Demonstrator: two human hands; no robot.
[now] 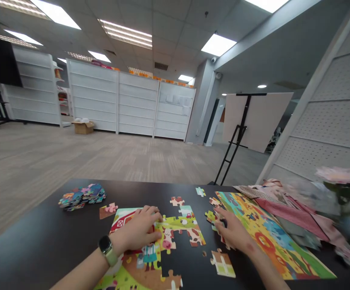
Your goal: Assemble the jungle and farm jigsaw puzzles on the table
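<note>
A partly assembled farm jigsaw puzzle [175, 222] lies on the dark table, showing a red barn, cows and a gap in its lower right. My left hand [143, 227], with a watch on the wrist, rests on the barn side, fingers stretched out and covering part of the picture. Over a cluster of loose puzzle pieces [210, 216] is my right hand [231, 228], thumb and forefinger apart at the pieces; some of them are hidden beneath it. Close by lie a fence piece [223, 264], a brown-and-white piece [177, 201] and a pale blue-green piece [200, 191].
A pile of puzzle pieces [82, 196] sits at the table's back left, near a brown-and-pink piece [108, 210]. At right are a colourful animal picture sheet [264, 237], pink wrapping [296, 215] and flowers [341, 175]. Beyond stand an easel [238, 133] and white shelves [137, 104].
</note>
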